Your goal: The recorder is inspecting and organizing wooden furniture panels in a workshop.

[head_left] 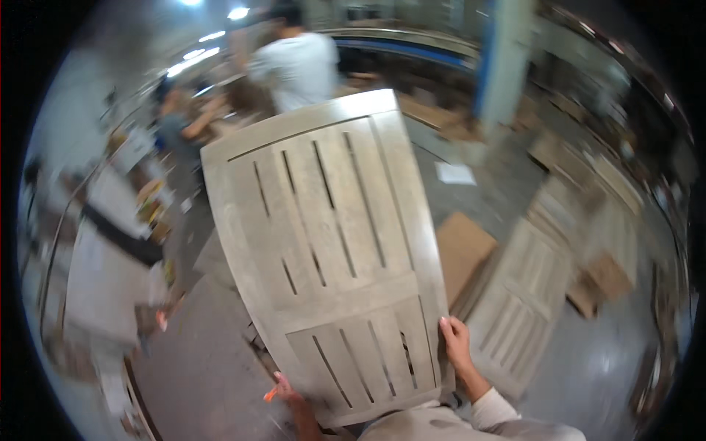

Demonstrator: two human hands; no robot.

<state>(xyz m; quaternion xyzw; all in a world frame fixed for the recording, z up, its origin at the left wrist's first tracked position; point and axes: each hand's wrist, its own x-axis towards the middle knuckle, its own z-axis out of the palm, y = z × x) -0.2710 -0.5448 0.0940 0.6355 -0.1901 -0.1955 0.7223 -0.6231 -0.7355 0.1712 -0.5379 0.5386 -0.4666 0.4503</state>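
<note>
A pale wooden slatted door panel [353,287] stands up in front of me, tilted a little to the left, its lower end close to my body. It has a frame, a crossbar and narrow dark gaps between the slats. My right hand [457,345] grips its right edge low down, the thumb on the front face. My left hand [288,391] is at the lower left edge, partly hidden by the panel. Something small and orange shows at its fingers, too blurred to name.
More slatted panels [515,309] lie stacked at the right, beside a brown cardboard sheet [463,253]. A brown-topped table [191,360] is at the lower left. Two people work beyond, one in a white shirt [298,70]. A pillar [507,66] stands at the back right.
</note>
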